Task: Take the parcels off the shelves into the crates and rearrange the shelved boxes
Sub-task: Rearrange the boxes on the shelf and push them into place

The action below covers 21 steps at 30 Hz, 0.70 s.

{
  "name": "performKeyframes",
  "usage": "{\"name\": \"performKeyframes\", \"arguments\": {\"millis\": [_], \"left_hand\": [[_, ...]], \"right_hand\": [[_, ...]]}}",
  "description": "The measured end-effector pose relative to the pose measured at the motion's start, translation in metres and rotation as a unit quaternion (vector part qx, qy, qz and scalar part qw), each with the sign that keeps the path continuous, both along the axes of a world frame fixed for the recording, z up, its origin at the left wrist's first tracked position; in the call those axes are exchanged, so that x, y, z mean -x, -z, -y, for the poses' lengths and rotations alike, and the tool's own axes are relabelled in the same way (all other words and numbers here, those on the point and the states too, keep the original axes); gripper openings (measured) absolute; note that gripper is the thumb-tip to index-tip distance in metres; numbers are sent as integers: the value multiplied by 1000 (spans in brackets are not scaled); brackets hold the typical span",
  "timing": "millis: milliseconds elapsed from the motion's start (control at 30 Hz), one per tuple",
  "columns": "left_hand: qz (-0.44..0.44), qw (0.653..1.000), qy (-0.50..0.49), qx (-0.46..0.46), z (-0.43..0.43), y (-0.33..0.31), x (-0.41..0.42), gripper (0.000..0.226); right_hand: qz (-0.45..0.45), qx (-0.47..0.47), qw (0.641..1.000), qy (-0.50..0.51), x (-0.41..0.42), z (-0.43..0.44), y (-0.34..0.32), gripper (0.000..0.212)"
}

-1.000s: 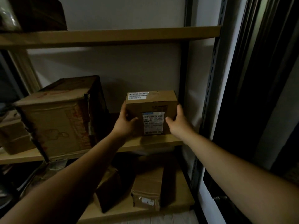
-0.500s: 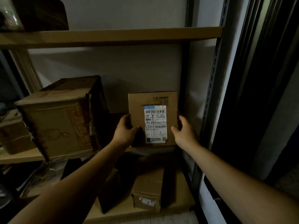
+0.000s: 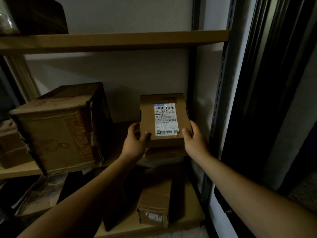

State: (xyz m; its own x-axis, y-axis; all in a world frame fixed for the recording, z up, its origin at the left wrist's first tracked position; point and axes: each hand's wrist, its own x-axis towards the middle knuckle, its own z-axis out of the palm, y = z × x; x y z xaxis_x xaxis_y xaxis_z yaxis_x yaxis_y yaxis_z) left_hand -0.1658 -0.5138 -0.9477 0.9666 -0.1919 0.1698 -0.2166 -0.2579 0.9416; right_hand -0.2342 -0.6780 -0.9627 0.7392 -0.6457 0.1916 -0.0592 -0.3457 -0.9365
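Note:
A small brown cardboard parcel with a white shipping label facing up sits tilted at the right end of the middle shelf. My left hand grips its near left corner, thumb on top. My right hand grips its near right corner, thumb on the top face. The parcel's near edge hangs over the shelf's front edge. A large worn cardboard box stands on the same shelf to the left, apart from the parcel.
Two boxes lie on the bottom shelf below. The upper shelf board runs overhead. A metal upright stands just right of the parcel, with a dark curtain beyond. More boxes sit far left.
The parcel has been tipped from standing upright to lying with its labelled face up, and drawn towards me. Both hands slid down to its near corners.

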Motion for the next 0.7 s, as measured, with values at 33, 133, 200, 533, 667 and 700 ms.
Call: {"name": "performKeyframes", "arguments": {"millis": [33, 133, 200, 533, 667, 700], "left_hand": [[5, 1000, -7, -3, 3, 2, 0, 51], [-8, 999, 0, -40, 14, 11, -2, 45], [-28, 996, 32, -78, 20, 18, -3, 46], [11, 976, 78, -203, -5, -24, -5, 71], [104, 967, 47, -226, -40, -72, -2, 66], [126, 964, 35, -231, -49, -83, -1, 65]], "right_hand": [[0, 0, 1000, 1, 0, 1, 2, 54], [-35, -3, 999, 23, -3, 7, 9, 55], [-71, 1, 997, 42, -5, 13, 14, 55], [-96, 217, 970, 51, -12, -6, -7, 64], [-37, 186, 979, -80, -30, -41, -43, 59], [-30, 179, 978, -105, -36, -51, -49, 59]]}}
